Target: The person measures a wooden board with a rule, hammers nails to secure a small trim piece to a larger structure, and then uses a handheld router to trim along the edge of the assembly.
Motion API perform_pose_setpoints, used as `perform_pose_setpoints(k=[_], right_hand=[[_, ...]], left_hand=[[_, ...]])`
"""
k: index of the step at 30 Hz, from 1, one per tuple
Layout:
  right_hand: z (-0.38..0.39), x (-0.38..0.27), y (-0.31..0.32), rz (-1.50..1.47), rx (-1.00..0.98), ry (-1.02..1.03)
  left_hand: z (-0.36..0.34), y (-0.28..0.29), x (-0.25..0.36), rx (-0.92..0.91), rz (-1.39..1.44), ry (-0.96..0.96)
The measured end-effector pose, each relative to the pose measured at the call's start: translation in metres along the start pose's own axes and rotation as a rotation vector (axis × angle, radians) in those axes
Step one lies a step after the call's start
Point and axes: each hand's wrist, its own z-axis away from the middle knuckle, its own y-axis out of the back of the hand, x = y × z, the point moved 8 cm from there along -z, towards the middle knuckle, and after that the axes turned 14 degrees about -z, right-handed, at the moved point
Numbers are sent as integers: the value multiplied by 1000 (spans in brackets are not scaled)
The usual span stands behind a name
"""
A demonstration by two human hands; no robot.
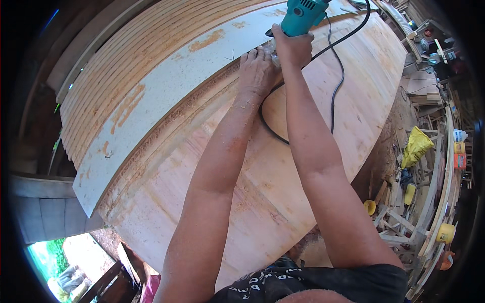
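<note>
A teal handheld power tool point(302, 15) stands at the far edge of a wide pale wooden panel point(283, 166). My right hand point(293, 48) is wrapped around the tool's lower body. My left hand point(257, 70) lies just to its left, fingers curled down on the wood beside the tool's base, which is hidden behind both hands. A black power cord point(337, 86) loops from the tool across the panel and under my forearms. A routed, sawdust-covered groove runs along the panel next to a whitish board point(166, 96) that rests against it.
A stack of grooved wooden slats point(121, 55) lies beyond the whitish board. On the right, below the panel's edge, the floor holds wood offcuts, a yellow bag point(417, 145), yellow containers point(446, 233) and a cluttered bench at the far right.
</note>
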Motion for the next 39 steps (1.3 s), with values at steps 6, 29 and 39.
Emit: perform_pose_setpoints(k=[6, 29, 39], right_hand=[[-10, -3, 2, 52, 57, 48], [-29, 8, 1, 56, 31, 55], [-38, 12, 0, 86, 28, 42]], left_hand=[[-6, -1, 2, -24, 4, 0], [-17, -13, 14, -18, 2, -9], [-21, -19, 19, 4, -44, -14]])
